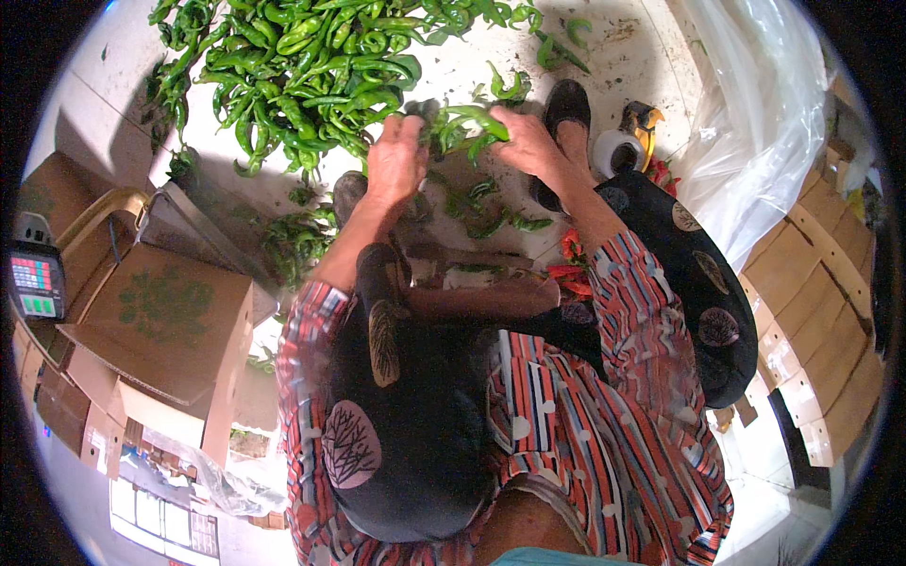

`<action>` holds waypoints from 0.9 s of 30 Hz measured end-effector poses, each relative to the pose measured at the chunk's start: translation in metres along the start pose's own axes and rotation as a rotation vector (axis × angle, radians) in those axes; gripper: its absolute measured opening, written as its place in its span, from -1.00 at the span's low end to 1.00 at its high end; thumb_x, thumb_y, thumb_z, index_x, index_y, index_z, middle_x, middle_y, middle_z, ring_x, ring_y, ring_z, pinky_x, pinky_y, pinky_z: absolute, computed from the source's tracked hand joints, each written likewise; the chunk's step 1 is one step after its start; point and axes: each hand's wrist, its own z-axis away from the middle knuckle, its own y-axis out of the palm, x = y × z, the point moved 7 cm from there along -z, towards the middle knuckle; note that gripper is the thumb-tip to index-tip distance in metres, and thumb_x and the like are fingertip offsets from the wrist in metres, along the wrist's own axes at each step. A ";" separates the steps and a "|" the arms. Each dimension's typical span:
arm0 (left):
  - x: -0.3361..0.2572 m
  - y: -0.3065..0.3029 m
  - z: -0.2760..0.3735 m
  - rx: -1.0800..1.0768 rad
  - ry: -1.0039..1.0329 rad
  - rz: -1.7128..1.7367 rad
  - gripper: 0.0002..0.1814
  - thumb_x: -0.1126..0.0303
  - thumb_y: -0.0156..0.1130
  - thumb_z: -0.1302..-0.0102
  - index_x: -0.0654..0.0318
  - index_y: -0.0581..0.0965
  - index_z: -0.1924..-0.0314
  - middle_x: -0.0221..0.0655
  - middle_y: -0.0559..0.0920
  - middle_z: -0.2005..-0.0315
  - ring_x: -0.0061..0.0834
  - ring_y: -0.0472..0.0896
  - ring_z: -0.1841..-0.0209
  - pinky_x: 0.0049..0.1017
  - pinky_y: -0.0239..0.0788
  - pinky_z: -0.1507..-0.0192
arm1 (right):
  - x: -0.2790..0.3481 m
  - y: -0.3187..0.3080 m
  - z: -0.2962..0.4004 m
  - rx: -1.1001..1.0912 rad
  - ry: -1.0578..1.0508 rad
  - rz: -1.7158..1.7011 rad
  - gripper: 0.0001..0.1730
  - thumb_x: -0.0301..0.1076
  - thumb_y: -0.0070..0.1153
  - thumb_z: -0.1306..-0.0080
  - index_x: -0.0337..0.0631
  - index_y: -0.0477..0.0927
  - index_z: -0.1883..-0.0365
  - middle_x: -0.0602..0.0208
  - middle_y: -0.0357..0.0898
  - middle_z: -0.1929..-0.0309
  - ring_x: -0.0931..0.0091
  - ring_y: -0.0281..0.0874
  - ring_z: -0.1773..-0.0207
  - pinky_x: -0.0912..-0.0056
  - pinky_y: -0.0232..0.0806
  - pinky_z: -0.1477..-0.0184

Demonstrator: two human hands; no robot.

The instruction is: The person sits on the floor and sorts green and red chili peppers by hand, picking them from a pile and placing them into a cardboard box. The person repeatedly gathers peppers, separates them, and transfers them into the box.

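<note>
My right hand (527,145) pinches a long green chili pepper (476,117) by one end. Close to the front edge of a large pile of green peppers (311,78), my left hand (398,159) is curled with its back to me. Blurred greenery lies beside its fingertips, and whether it grips any of that I cannot tell. Between my two hands and just below them, several loose peppers (485,205) lie on the pale floor. One more curved pepper (504,85) rests beyond my right hand.
A tape roll (617,152) with a yellow dispenser (645,131) stands by my right shoe (566,106). Red peppers (570,272) lie near my legs. Clear plastic sheeting (757,106) and stacked cardboard (814,304) are at right; a cardboard box (163,318) and digital scale (35,276) at left.
</note>
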 end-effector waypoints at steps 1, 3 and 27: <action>-0.004 0.006 -0.006 0.040 0.017 -0.082 -0.65 0.54 0.24 -0.14 0.16 0.49 0.04 -0.14 0.55 0.20 0.03 0.59 0.20 -0.14 0.47 0.22 | -0.009 -0.001 0.002 -0.010 0.048 -0.076 -0.37 -0.27 0.32 -0.01 -0.22 0.49 -0.10 0.02 0.63 0.07 0.04 0.58 0.01 0.06 0.40 -0.02; 0.006 0.033 -0.011 0.113 0.116 -0.314 -0.69 0.48 0.15 -0.18 0.16 0.48 0.03 -0.20 0.53 0.24 -0.07 0.60 0.16 -0.12 0.53 0.25 | -0.005 -0.014 0.008 -0.038 0.141 -0.217 -0.32 -0.16 0.36 -0.03 -0.24 0.49 -0.11 0.00 0.63 0.05 0.07 0.59 -0.01 0.09 0.38 -0.05; 0.023 -0.084 -0.038 -0.064 -0.043 -0.489 -0.57 0.48 0.46 0.11 0.13 0.56 0.15 -0.27 0.51 0.27 -0.13 0.49 0.13 -0.17 0.45 0.19 | -0.100 -0.128 -0.034 -0.604 0.220 -0.070 -0.34 -0.05 0.35 0.06 -0.15 0.59 -0.02 -0.01 0.66 0.11 0.02 0.57 -0.01 0.03 0.42 -0.07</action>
